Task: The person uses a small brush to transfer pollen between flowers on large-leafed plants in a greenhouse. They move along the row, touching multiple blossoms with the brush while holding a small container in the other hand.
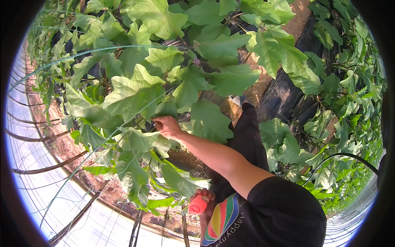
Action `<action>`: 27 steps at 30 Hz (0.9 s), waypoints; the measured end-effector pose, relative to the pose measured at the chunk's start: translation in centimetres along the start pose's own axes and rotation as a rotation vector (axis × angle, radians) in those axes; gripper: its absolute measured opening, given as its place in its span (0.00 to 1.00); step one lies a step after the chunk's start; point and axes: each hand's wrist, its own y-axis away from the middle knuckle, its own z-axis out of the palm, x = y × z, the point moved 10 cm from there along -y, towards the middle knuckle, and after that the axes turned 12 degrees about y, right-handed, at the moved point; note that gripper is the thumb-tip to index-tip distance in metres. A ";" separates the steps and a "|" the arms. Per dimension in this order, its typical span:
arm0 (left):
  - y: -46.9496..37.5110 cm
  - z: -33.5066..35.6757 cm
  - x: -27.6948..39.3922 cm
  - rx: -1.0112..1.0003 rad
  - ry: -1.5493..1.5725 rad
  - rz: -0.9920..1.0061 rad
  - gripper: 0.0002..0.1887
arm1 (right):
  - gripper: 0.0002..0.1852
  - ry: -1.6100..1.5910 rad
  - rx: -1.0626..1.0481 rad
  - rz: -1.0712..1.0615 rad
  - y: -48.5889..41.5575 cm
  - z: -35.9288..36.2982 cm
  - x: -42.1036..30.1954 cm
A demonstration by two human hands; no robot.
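Note:
My right hand (168, 127) reaches into the foliage of a broad-leaved plant, which looks like an eggplant (132, 92). Its fingers are bent at the tips among the leaves, near a small dark spot; whether they pinch anything is too unclear to tell. Close to my body, my left hand (207, 195) is wrapped around a red plastic bottle (198, 206), its round mouth turned up to the camera. A large leaf (210, 122) lies beside my right wrist, and a small purple flower (196, 61) shows farther up the plant.
Green support twine (83, 54) crosses the foliage, and a thinner string (135, 115) slants down near my right hand. Black plastic mulch (285, 89) covers the soil. Another plant row (348, 89) grows at right. A greenhouse wall with curved ribs (66, 160) stands at left.

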 end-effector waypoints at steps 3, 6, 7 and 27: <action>0.0 -0.3 0.1 0.001 0.000 0.002 0.15 | 0.15 0.104 -0.020 -0.039 -0.3 -0.5 1.1; 0.0 -0.4 0.2 -0.003 0.019 0.000 0.15 | 0.14 0.153 0.049 -0.063 0.3 -1.7 0.9; 0.0 -0.5 0.3 -0.002 0.017 -0.003 0.15 | 0.14 0.120 0.105 -0.100 0.8 -2.4 0.3; -0.2 -1.6 1.1 -0.145 -0.010 -0.064 0.15 | 0.15 0.124 0.095 -0.131 0.9 -1.8 1.6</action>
